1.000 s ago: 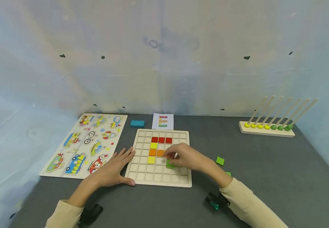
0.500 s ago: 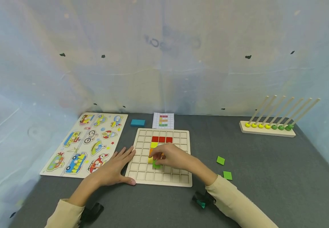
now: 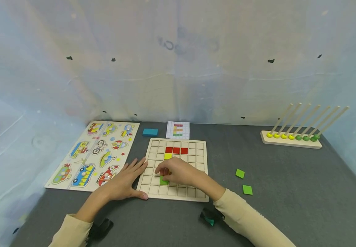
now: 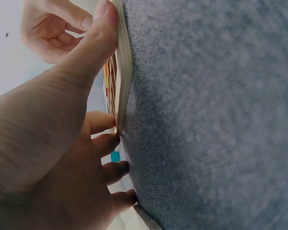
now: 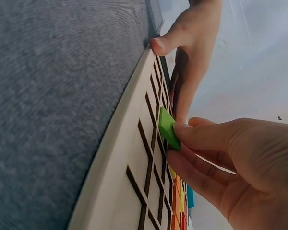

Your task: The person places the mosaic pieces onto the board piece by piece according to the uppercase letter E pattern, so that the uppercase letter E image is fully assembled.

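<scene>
In the head view a light wooden grid board (image 3: pixel 193 194) lies on the dark tabletop. My left hand (image 3: pixel 123 181) rests along its left edge, fingers spread, thumb at the near corner. My right hand (image 3: pixel 179 171) pinches a green square tile (image 5: pixel 168 128) between thumb and fingers. The tile is at a cell in the lower left part of the grid, somewhat tilted in the right wrist view. A row of red tiles (image 3: pixel 176 150) sits in the upper cells, with a yellow tile (image 3: pixel 168 156) below its left end. My right hand hides the tiles lower down.
Two loose green tiles (image 3: pixel 247 189) lie right of the board. Behind it are a printed pattern card (image 3: pixel 181 135) and a blue block (image 3: pixel 150 132). A vehicle picture puzzle (image 3: pixel 103 154) lies at left. A bead stand with upright rods (image 3: pixel 292 141) stands at far right.
My right hand has moved left across the board with the green tile, from the middle cells to the lower left ones. My left hand has stayed on the board's edge.
</scene>
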Action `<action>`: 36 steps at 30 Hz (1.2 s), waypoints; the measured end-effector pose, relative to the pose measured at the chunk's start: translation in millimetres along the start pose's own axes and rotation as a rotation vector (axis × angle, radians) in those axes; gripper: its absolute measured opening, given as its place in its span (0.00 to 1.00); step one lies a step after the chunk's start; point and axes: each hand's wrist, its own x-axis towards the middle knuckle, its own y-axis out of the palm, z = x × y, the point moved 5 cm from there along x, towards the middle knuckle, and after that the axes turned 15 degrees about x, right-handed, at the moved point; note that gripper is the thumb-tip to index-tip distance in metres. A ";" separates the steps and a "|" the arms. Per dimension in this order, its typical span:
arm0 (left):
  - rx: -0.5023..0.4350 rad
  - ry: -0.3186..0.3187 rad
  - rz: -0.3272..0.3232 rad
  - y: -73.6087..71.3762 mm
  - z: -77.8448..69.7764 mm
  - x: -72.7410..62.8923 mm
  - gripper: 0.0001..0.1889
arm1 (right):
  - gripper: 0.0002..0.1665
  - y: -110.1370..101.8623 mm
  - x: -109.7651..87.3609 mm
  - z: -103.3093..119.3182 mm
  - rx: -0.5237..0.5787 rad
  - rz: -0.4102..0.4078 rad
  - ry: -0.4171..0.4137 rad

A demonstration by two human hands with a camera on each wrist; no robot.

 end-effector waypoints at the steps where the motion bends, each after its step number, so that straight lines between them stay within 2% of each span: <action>1: -0.001 0.000 0.000 -0.2 -0.2 0.0 0.62 | 0.14 0.3 0.0 -0.7 -0.004 -0.005 0.001; 10: -0.009 0.001 -0.002 0.5 -0.1 0.2 0.62 | 0.11 3.3 -1.0 -0.7 -0.066 -0.027 -0.022; 22: -0.008 0.003 -0.006 0.0 -0.4 -0.2 0.62 | 0.12 0.4 -8.4 0.5 -0.047 -0.025 -0.026; 26: -0.009 0.003 -0.010 0.2 -0.6 0.2 0.62 | 0.12 -7.0 -20.3 1.3 -0.026 -0.038 -0.042; 31: -0.017 0.007 -0.014 0.2 -1.2 0.4 0.61 | 0.13 -23.4 -44.5 -1.3 -0.028 -0.068 -0.057; 36: -0.015 0.008 -0.019 0.8 0.1 0.2 0.62 | 0.14 -46.1 -67.9 -12.9 -0.020 -0.124 -0.019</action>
